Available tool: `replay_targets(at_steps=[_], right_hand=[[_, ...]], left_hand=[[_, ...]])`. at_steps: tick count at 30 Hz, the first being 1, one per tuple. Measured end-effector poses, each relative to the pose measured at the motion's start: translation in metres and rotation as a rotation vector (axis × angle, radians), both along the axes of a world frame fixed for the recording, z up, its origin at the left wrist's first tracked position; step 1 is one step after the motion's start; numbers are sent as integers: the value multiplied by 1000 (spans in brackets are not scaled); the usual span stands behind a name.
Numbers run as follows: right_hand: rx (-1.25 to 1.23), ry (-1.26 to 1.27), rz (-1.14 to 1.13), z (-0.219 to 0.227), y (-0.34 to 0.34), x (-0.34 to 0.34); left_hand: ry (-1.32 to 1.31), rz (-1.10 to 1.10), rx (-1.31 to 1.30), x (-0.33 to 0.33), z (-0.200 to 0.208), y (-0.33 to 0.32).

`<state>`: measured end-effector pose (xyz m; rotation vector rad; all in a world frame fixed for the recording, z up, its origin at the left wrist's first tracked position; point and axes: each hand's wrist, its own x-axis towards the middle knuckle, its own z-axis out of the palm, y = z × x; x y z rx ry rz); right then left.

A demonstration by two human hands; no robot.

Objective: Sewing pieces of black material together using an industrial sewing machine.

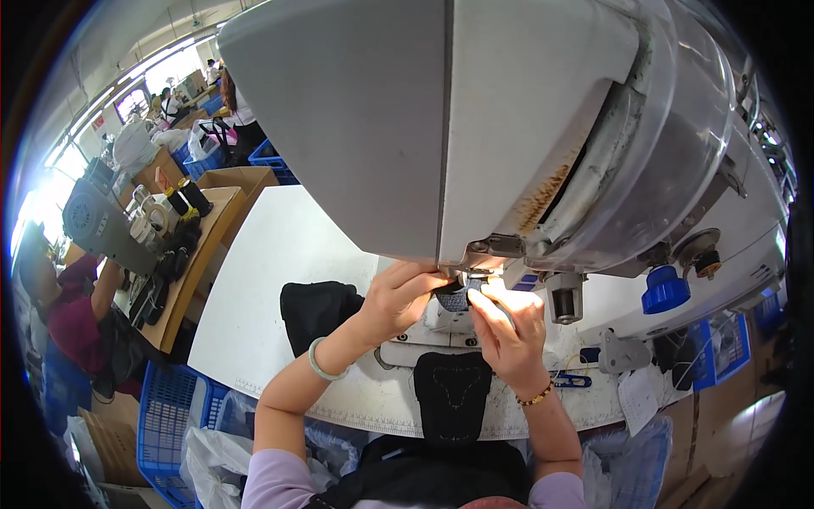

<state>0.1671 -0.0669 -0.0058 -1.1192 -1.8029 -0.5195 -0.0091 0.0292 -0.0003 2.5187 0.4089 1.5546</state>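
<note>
Under the head of a large white sewing machine (373,127), both my hands pinch a small dark fabric piece (453,300). My left hand (397,301), with a pale bangle on its wrist, grips the piece's left side beside the needle area. My right hand (511,332) holds the right side with thumb and fingers pressed together. The needle itself is hidden by the machine head and my fingers. A black fabric piece with light stitching (454,394) lies at the table's front edge. Another black fabric piece (317,316) rests left of my left hand.
Blue thread snips (571,381) lie on the white table (254,280), right of my right hand. A blue knob (666,290) hangs beneath the machine's right side. Blue crates (170,416) stand below the table. At left, a person (80,305) sits at another machine.
</note>
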Motion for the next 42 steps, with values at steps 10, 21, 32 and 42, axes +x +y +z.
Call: replay_targets(at_steps=[10, 21, 32, 42], right_hand=[[-49, 66, 26, -12, 8, 7], [106, -3, 69, -13, 5, -2], [37, 39, 27, -11, 5, 1], [-13, 71, 13, -5, 8, -1]], left_hand=[[-52, 58, 22, -2, 2, 3], [199, 9, 186, -12, 24, -8], [283, 135, 237, -5, 24, -26], [455, 334, 276, 3, 32, -49]])
